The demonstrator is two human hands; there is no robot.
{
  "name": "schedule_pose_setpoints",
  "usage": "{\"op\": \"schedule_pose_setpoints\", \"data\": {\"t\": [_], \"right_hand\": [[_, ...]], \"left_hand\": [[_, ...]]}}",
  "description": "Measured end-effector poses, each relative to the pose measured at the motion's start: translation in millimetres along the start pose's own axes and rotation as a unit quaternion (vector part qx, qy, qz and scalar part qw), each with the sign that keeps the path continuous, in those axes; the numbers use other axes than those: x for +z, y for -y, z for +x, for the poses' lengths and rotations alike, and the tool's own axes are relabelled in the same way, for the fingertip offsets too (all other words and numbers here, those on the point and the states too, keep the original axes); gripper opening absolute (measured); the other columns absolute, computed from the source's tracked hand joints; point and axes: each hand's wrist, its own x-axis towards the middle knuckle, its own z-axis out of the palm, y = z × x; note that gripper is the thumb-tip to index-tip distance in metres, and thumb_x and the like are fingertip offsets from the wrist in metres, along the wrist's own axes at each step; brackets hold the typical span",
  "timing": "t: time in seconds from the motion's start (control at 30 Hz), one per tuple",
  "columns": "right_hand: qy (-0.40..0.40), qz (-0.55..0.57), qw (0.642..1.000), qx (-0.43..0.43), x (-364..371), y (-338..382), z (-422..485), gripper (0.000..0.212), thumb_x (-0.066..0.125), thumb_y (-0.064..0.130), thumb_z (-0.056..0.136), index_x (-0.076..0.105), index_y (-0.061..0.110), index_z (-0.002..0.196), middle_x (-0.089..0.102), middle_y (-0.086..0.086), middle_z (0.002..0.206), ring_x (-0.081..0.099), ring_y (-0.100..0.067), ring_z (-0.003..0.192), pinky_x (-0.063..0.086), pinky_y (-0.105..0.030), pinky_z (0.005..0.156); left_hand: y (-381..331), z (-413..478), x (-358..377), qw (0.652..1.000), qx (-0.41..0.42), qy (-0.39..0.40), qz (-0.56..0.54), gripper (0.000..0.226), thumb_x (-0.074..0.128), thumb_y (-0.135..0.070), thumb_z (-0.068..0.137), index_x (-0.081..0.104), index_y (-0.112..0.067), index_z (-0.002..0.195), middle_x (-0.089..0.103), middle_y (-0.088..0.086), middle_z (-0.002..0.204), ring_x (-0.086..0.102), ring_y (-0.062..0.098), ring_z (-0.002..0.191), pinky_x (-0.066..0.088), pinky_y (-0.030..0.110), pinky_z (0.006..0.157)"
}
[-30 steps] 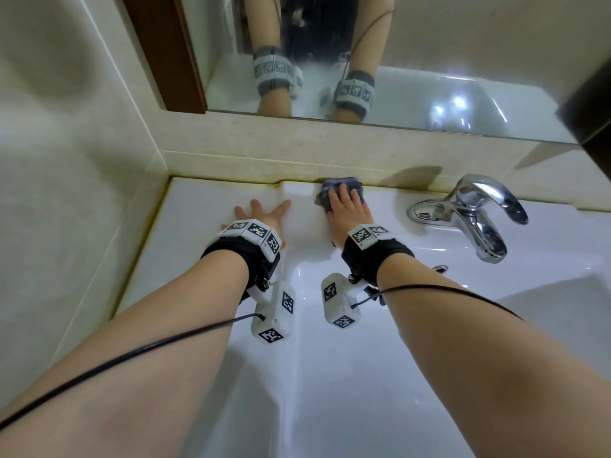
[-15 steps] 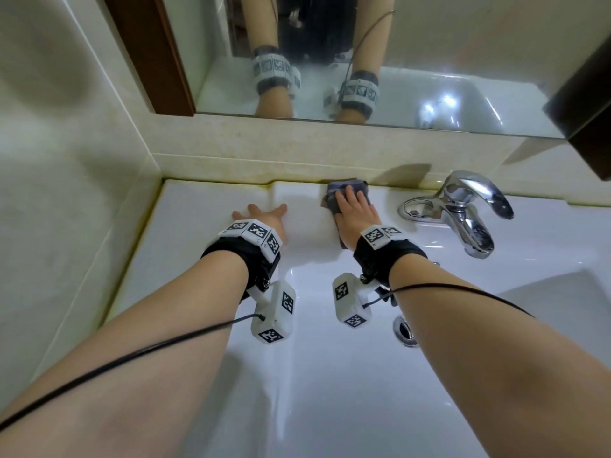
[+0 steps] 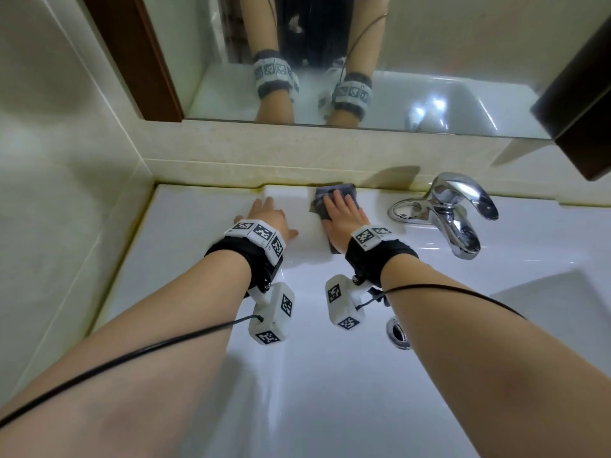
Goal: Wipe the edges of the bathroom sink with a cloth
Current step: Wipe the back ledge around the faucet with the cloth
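**Cloth on the back rim, faucet at its 3 o'clock**

Sliding a little toward the faucet since one second ago, the cloth is now lying closer to the chrome base than it was. The view is also tilting down, so the drain is now showing in the basin.

Going from the left, the left hand is resting flat on the back ledge of the sink. Its fingers are straight and it is holding nothing; it seems only to be bracing. Near it, at its 3 o'clock, the right hand is pressing down on the grey folded cloth with extended fingers. It is not gripping the cloth, only covering it. The cloth is peeking out past the fingertips at 12 o'clock, where it is touching the yellowed seam under the wall. A small dark corner is also showing near the wrist at 6 o'clock, so its long axis is running from 12 to 6 under the palm.

The rim itself is running from 9 to 3 o'clock, across the cloth. The faucet is standing at 3 o'clock from the cloth, near it but apart. I judge that the right hand, being the nearer one, is going to meet the faucet base if the stroke is continuing to that side. The ledge at 9 o'clock, beyond the left hand, probably still needs wiping.
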Motion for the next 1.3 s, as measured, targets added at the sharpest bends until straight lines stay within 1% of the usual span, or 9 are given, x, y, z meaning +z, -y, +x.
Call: {"op": "schedule_pose_setpoints", "data": {"t": [0.13,0.23,0.3,0.47,0.57,0.67,0.9,1.17,1.3], "right_hand": [[-0.007,-0.008,0.999,0.047,-8,-26,-5,0.055,0.028,0.026,0.097,0.007,0.018,0.148,0.0,-0.002,0.158,0.002,-0.021,0.145,0.008,-0.037,0.115],[-0.017,-0.008,0.997,0.068,-5,-22,-3,0.056,0.029,0.028,0.097,0.006,0.02,0.148,-0.001,-0.001,0.158,0.001,-0.021,0.145,0.006,-0.038,0.116],[-0.017,0.002,0.998,0.064,0,-13,-1,0.058,0.032,0.029,0.096,0.006,0.022,0.148,-0.001,0.001,0.158,0.0,-0.021,0.145,0.005,-0.038,0.116],[-0.01,-0.005,1.0,-0.003,9,3,-2,0.057,0.032,0.029,0.096,0.008,0.023,0.147,0.0,0.002,0.158,0.0,-0.019,0.145,0.004,-0.038,0.116],[-0.003,0.002,1.0,-0.018,7,-3,-2,0.056,0.031,0.027,0.096,0.009,0.022,0.147,0.0,0.002,0.158,0.0,-0.019,0.145,0.004,-0.037,0.117],[-0.007,0.001,1.0,0.025,0,-23,-4,0.057,0.031,0.027,0.096,0.007,0.021,0.148,-0.001,0.001,0.158,0.0,-0.02,0.145,0.005,-0.037,0.116],[-0.013,0.006,0.996,0.091,1,-29,-1,0.06,0.032,0.029,0.097,0.003,0.019,0.148,-0.004,-0.001,0.158,-0.002,-0.022,0.145,0.004,-0.038,0.116],[0.009,0.011,1.0,0.001,-5,-16,-6,0.057,0.03,0.025,0.097,0.006,0.019,0.148,-0.003,0.001,0.158,-0.002,-0.019,0.145,0.002,-0.034,0.116],[0.016,0.018,1.0,0.012,-13,-35,-10,0.057,0.032,0.023,0.096,0.007,0.018,0.148,-0.003,0.0,0.158,-0.002,-0.019,0.145,0.004,-0.035,0.116]], "left_hand": [[-4,-4,-4,1.0,0.02,0.003,0.004,0.062,0.04,-0.042,0.096,0.027,-0.007,0.146,0.011,0.002,0.158,0.012,0.021,0.146,0.025,0.046,0.114],[-9,-10,-6,0.999,0.026,0.004,0.022,0.06,0.038,-0.04,0.097,0.029,-0.003,0.144,0.02,0.006,0.155,0.027,0.024,0.14,0.031,0.043,0.11],[-13,-13,-7,0.999,0.028,0.003,0.04,0.059,0.038,-0.04,0.097,0.032,-0.002,0.143,0.021,0.008,0.154,0.031,0.026,0.138,0.033,0.042,0.109],[-19,-14,-7,0.999,0.028,0.001,0.041,0.06,0.042,-0.039,0.096,0.03,-0.005,0.144,0.021,0.014,0.152,0.027,0.028,0.139,0.034,0.042,0.108],[-22,-13,-3,0.998,0.045,0.005,0.045,0.064,0.043,-0.043,0.093,0.016,-0.028,0.149,0.015,0.016,0.154,0.021,0.031,0.142,0.03,0.046,0.109],[-24,-13,0,0.998,0.034,0.018,0.056,0.064,0.041,-0.047,0.093,0.008,-0.044,0.147,0.003,0.017,0.156,0.013,0.034,0.144,0.024,0.047,0.112],[-31,-16,-5,0.998,0.021,0.033,0.056,0.062,0.04,-0.043,0.094,0.009,-0.043,0.147,-0.002,0.02,0.156,0.008,0.037,0.144,0.019,0.051,0.115],[-35,-20,-4,0.998,0.016,0.039,0.045,0.063,0.042,-0.043,0.095,0.008,-0.042,0.147,-0.007,0.019,0.156,-0.004,0.033,0.146,0.008,0.052,0.116],[-34,-20,-3,0.999,0.011,0.038,0.037,0.063,0.042,-0.042,0.094,0.007,-0.043,0.147,-0.008,0.018,0.156,-0.006,0.032,0.146,0.007,0.054,0.116]]}}
